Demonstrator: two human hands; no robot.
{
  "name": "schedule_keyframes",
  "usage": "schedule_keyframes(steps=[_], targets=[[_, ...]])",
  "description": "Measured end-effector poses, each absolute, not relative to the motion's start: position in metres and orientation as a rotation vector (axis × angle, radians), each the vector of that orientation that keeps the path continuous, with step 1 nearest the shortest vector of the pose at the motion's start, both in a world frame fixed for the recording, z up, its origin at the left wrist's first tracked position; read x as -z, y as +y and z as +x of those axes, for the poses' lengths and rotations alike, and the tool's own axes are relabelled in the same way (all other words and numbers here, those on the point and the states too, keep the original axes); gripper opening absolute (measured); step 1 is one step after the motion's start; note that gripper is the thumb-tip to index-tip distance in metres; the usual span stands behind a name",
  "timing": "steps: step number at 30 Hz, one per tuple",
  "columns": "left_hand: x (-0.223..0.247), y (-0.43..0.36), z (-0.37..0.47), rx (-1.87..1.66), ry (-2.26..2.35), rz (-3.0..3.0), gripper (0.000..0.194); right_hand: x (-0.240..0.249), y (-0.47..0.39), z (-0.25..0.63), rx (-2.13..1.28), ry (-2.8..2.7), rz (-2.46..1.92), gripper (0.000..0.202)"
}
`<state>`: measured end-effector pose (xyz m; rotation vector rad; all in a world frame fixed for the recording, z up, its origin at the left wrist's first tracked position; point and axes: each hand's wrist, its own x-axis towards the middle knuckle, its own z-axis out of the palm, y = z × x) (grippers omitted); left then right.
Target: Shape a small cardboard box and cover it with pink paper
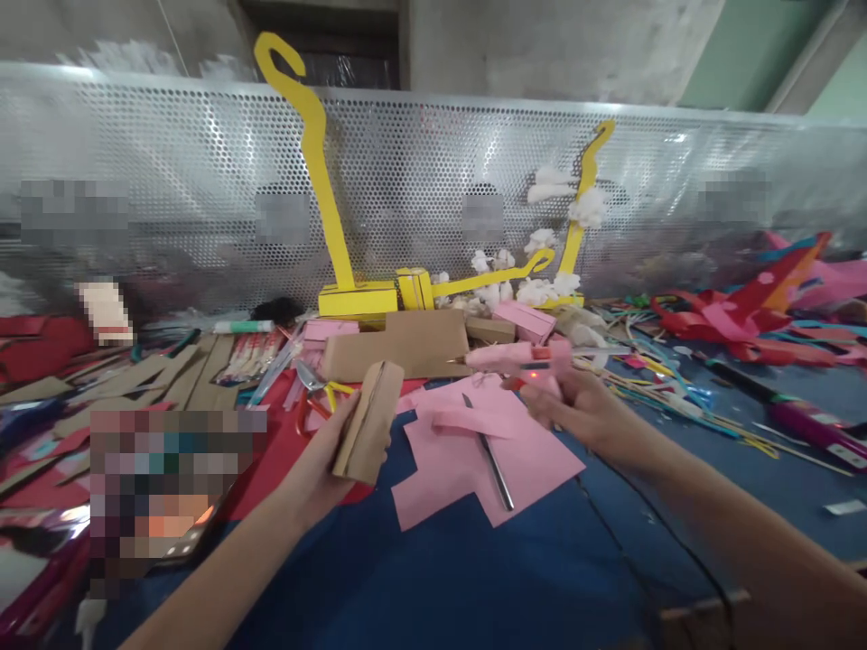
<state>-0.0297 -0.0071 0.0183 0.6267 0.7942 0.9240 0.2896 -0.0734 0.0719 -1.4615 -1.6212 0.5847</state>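
My left hand point(329, 474) is wrapped around a small brown cardboard box point(369, 422), held up and tilted over the blue table. A pink glue gun point(498, 357) is in my right hand point(569, 411), its nozzle pointing left toward the box but apart from it. A small red light glows on the gun, and its dark cord trails down below my wrist. Between my hands lies a cut sheet of pink paper point(542, 451), with a curled pink paper strip point(470, 422) and a craft knife point(498, 474) on top.
Behind stand yellow hook-shaped pieces point(329, 199) on yellow boxes, some with white fluff. A flat cardboard piece point(399, 348) lies ahead. Cardboard strips and a phone-like device point(182, 506) are at left. Red and pink paper shapes point(751, 307) and a purple tool point(809, 429) lie at right.
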Motion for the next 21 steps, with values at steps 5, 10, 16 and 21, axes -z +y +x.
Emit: schedule_keyframes(steps=[5, 10, 16, 21], targets=[[-0.026, -0.007, -0.026, -0.909, 0.839, 0.616, 0.035, -0.060, -0.043, 0.244, -0.695, -1.824, -1.263, 0.051], [-0.029, -0.008, -0.028, -0.841, 0.901, 0.595, 0.043, -0.041, -0.037, 0.238, -0.675, -1.789, -1.235, 0.055], [-0.027, -0.014, -0.029, -0.778, 0.883, 0.649, 0.052, -0.030, -0.040, 0.248, -0.427, -1.822, -1.372, 0.057], [-0.031, -0.022, -0.024, -0.791, 0.920, 0.709, 0.052, -0.026, -0.042, 0.251, -0.296, -1.844, -1.443, 0.058]])
